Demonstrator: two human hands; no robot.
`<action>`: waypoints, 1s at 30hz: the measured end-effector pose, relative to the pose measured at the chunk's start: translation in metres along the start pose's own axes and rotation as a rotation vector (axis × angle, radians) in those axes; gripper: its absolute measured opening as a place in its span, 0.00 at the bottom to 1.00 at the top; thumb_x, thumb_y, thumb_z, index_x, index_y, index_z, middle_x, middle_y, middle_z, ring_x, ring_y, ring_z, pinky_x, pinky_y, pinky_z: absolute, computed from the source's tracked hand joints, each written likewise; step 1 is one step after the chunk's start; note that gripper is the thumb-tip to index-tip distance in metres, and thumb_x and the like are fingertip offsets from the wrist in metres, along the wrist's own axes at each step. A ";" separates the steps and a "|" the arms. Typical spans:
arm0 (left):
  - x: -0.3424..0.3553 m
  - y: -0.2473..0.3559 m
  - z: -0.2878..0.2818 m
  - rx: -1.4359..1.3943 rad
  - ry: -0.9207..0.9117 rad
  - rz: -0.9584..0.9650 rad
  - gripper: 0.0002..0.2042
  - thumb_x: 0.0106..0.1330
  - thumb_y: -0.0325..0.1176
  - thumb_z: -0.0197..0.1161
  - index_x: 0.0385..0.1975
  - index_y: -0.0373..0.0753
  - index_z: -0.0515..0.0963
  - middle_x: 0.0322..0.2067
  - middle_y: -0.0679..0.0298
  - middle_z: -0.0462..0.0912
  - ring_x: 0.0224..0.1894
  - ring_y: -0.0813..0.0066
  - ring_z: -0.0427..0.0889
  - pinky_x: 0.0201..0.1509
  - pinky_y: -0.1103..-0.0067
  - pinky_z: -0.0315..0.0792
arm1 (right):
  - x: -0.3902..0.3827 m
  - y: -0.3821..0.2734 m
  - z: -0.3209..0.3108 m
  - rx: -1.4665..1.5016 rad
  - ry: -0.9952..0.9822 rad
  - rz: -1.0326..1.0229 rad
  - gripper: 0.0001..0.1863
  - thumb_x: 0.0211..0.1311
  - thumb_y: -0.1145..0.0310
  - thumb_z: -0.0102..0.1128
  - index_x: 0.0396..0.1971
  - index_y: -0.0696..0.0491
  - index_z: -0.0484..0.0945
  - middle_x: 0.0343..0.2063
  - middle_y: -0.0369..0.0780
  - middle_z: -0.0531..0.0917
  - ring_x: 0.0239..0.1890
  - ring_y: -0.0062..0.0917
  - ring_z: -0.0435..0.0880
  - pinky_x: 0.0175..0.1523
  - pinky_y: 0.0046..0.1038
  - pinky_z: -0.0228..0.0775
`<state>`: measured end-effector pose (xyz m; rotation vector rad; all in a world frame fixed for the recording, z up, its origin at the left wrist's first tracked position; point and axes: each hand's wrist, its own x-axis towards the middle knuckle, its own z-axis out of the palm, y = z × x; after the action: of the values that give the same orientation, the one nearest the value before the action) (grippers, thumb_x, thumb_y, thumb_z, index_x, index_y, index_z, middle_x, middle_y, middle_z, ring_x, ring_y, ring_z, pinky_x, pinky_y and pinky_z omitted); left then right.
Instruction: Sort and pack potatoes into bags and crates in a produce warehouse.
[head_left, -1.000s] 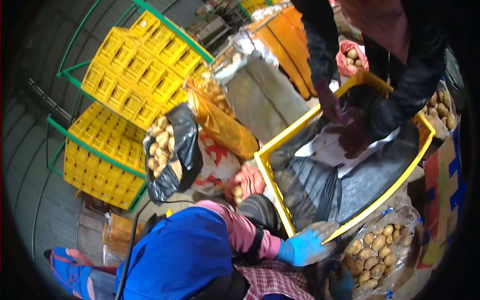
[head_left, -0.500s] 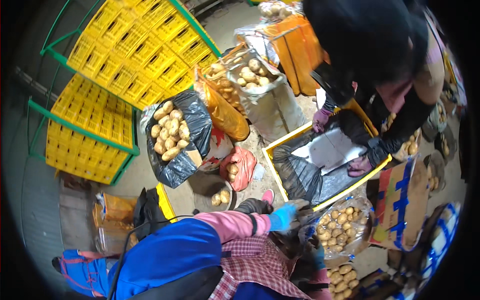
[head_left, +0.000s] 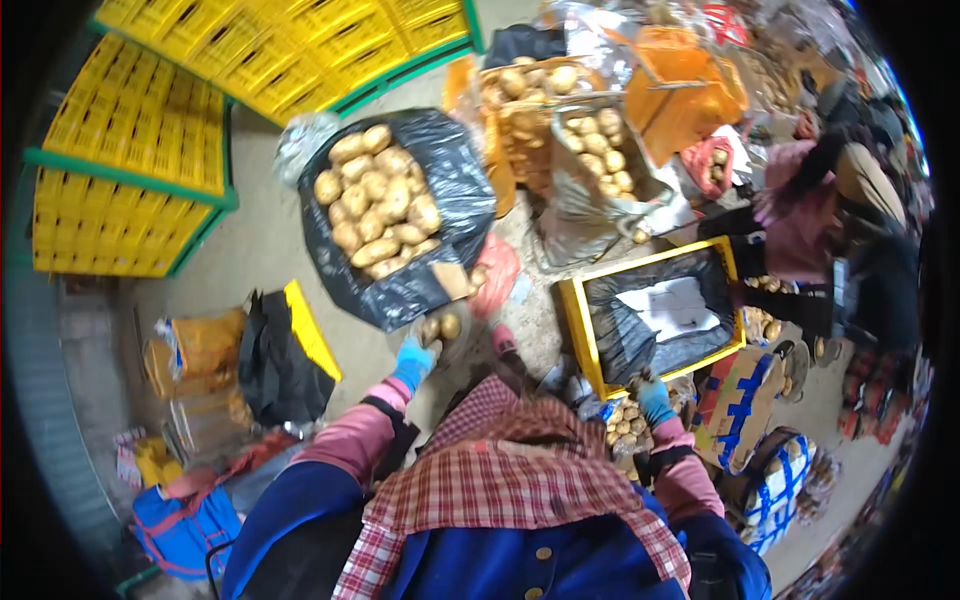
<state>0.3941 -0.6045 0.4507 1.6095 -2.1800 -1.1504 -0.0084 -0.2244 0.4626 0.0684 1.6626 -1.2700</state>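
My left hand (head_left: 416, 362), in a blue-cuffed glove with greyish fingers, is at the near-left rim of a round basin (head_left: 461, 346) holding a few potatoes (head_left: 449, 327). Blur hides whether its fingers grip the rim. My right hand (head_left: 652, 393), gloved alike, is by the near corner of a yellow crate (head_left: 578, 322), above a clear bag of small potatoes (head_left: 624, 426); its fingers are too dark to read. Black plastic (head_left: 612, 297) lines the crate, and a white sheet (head_left: 672, 308) lies inside it.
A black bag of large potatoes (head_left: 378, 205) stands beyond the basin, with a red bag (head_left: 496, 275) beside it. Potato sacks (head_left: 590, 225) stand behind the crate. Stacked yellow crates (head_left: 135, 110) are at left. A co-worker (head_left: 800, 190) bends at right, beside a taped carton (head_left: 728, 405).
The view has turned. My left hand has gone from the crate's near corner leftward to the basin. The co-worker's hands have come away from the white sheet in the crate.
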 end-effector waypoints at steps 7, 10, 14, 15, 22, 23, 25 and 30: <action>0.017 -0.032 -0.083 -0.460 0.016 -0.348 0.31 0.57 0.18 0.54 0.63 0.41 0.56 0.28 0.72 0.68 0.26 0.84 0.67 0.30 0.86 0.67 | 0.014 -0.119 0.099 -0.510 -0.059 -0.164 0.13 0.60 0.73 0.54 0.45 0.57 0.74 0.29 0.32 0.77 0.28 0.16 0.73 0.32 0.20 0.68; 0.001 -0.025 -0.100 -0.534 0.041 -0.457 0.32 0.58 0.21 0.55 0.64 0.42 0.54 0.26 0.72 0.70 0.24 0.85 0.65 0.27 0.86 0.65 | 0.040 -0.131 0.100 -0.854 0.029 -0.129 0.18 0.53 0.66 0.60 0.42 0.58 0.75 0.37 0.46 0.82 0.37 0.36 0.81 0.42 0.32 0.72; -0.029 -0.102 -0.079 -0.538 0.105 -0.405 0.34 0.55 0.20 0.57 0.64 0.40 0.54 0.25 0.72 0.68 0.25 0.86 0.65 0.27 0.85 0.64 | 0.063 -0.166 0.134 -1.050 0.101 -0.017 0.25 0.49 0.62 0.64 0.48 0.57 0.73 0.36 0.45 0.82 0.38 0.38 0.81 0.43 0.35 0.72; -0.033 -0.107 -0.076 -0.554 0.139 -0.425 0.34 0.55 0.21 0.58 0.64 0.40 0.54 0.24 0.71 0.68 0.25 0.85 0.65 0.27 0.85 0.64 | 0.069 -0.184 0.150 -1.038 0.075 0.062 0.29 0.50 0.64 0.64 0.53 0.58 0.69 0.32 0.43 0.83 0.34 0.33 0.82 0.39 0.31 0.73; -0.053 -0.115 -0.085 -0.527 0.213 -0.777 0.36 0.55 0.24 0.60 0.64 0.42 0.51 0.19 0.72 0.66 0.19 0.84 0.64 0.23 0.83 0.63 | 0.149 -0.287 0.249 -0.764 -0.104 -0.386 0.28 0.55 0.69 0.60 0.57 0.55 0.66 0.32 0.41 0.82 0.31 0.20 0.80 0.36 0.23 0.72; -0.044 -0.113 -0.083 -0.509 0.192 -0.831 0.35 0.56 0.25 0.60 0.64 0.42 0.51 0.18 0.72 0.67 0.19 0.83 0.65 0.23 0.82 0.64 | 0.163 -0.310 0.262 -0.726 -0.166 -0.526 0.26 0.56 0.68 0.60 0.56 0.55 0.67 0.34 0.41 0.82 0.33 0.20 0.80 0.38 0.23 0.72; -0.057 -0.158 -0.084 -0.442 0.230 -0.826 0.29 0.58 0.25 0.57 0.60 0.47 0.56 0.17 0.64 0.71 0.14 0.73 0.70 0.14 0.76 0.65 | 0.230 -0.340 0.289 -0.312 -0.325 -0.367 0.21 0.59 0.64 0.60 0.51 0.56 0.72 0.36 0.39 0.83 0.36 0.17 0.79 0.43 0.23 0.72; -0.050 -0.120 -0.060 -0.373 0.084 -0.749 0.22 0.63 0.27 0.55 0.59 0.43 0.62 0.21 0.69 0.73 0.23 0.80 0.71 0.31 0.83 0.69 | 0.377 -0.529 0.378 -0.795 -0.105 -0.781 0.17 0.58 0.61 0.60 0.42 0.56 0.78 0.33 0.41 0.84 0.37 0.22 0.81 0.44 0.25 0.72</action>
<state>0.5343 -0.6015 0.4238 2.2843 -1.2006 -1.5038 -0.2451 -0.9277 0.5790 -1.1985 2.0603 -1.0020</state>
